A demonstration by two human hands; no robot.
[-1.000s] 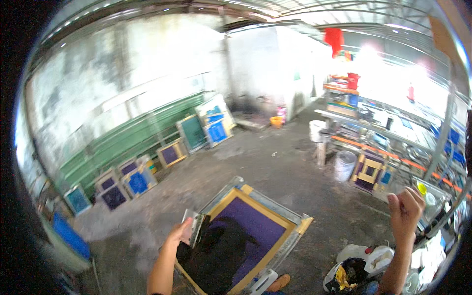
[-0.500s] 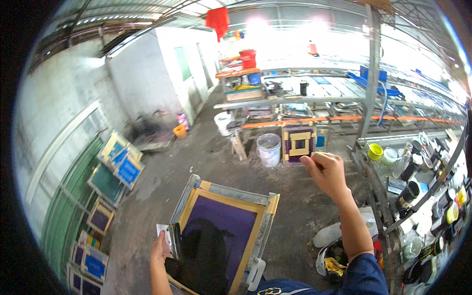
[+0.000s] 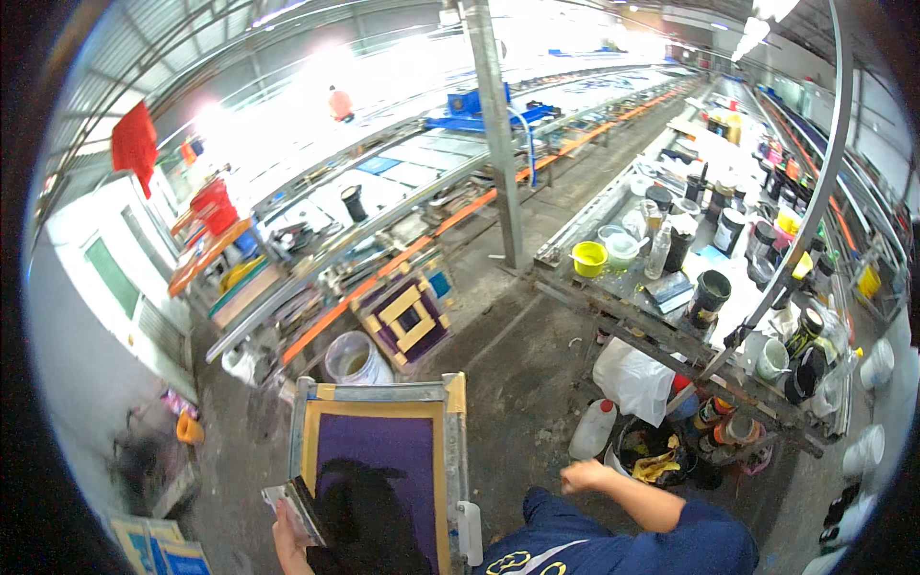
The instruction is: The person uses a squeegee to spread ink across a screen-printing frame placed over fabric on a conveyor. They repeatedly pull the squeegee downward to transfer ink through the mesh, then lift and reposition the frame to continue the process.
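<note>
Below me, tilted toward my body, is a screen printing frame (image 3: 379,436) with purple mesh, tan tape along its inner border and a grey metal surround. A large dark patch covers its lower middle; I cannot tell whether it is ink or shadow. At its lower left side, my left hand (image 3: 287,537) is closed on a squeegee (image 3: 305,513), pale along its holder and dark along the blade. My right hand (image 3: 580,476) hangs to the right of the frame with fingers curled in; nothing shows in it. A white plastic handle (image 3: 470,533) sits on the frame's right edge.
On the right, a bench (image 3: 613,307) carries jars, bottles and a yellow cup (image 3: 589,258). Under it stand a white jug (image 3: 592,429) and a bin (image 3: 659,450). Ahead are a bucket (image 3: 356,359), another taped screen (image 3: 407,321) and a metal post (image 3: 494,134).
My view has swung to the right, bringing the bench fully in. My right hand has dropped from chest height to beside my body. The squeegee is still in my left hand.
</note>
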